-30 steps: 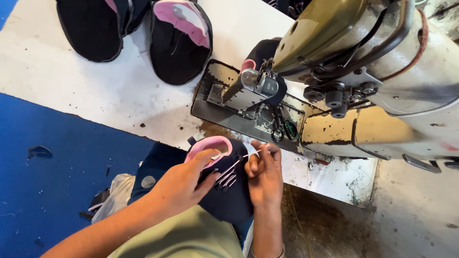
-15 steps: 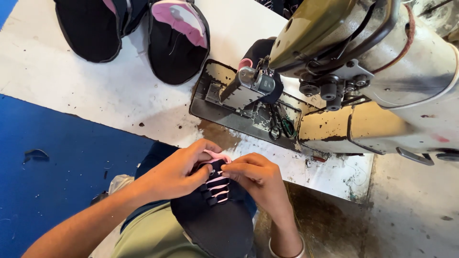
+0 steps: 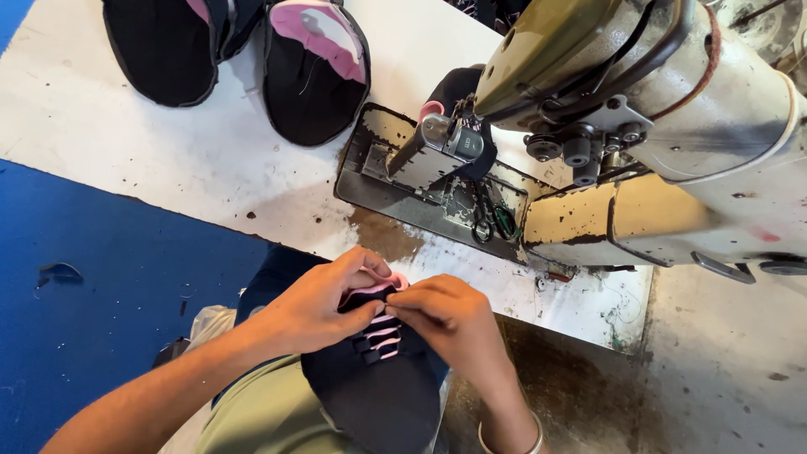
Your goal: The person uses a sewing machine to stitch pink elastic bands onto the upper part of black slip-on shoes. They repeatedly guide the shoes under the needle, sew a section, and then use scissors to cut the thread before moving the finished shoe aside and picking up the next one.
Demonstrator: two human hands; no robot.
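Observation:
A black shoe upper [image 3: 378,382] with pink trim and pink lace loops lies on my lap, below the table's front edge. My left hand [image 3: 324,303] grips its pink top edge from the left. My right hand [image 3: 445,315] pinches the same piece from the right, just above the loops, fingertips touching the left hand's. A metal bangle [image 3: 508,437] sits on my right wrist.
A worn sewing machine [image 3: 639,109] fills the right of the white table [image 3: 151,160], with small scissors [image 3: 492,220] on its bed plate. Two more black-and-pink uppers [image 3: 307,71] lie at the table's far left. Blue floor [image 3: 92,311] is at my left.
The upper has been turned from its pink inside facing up to its black outside with the loops showing. Both hands have closed together on its top edge and the view has moved closer.

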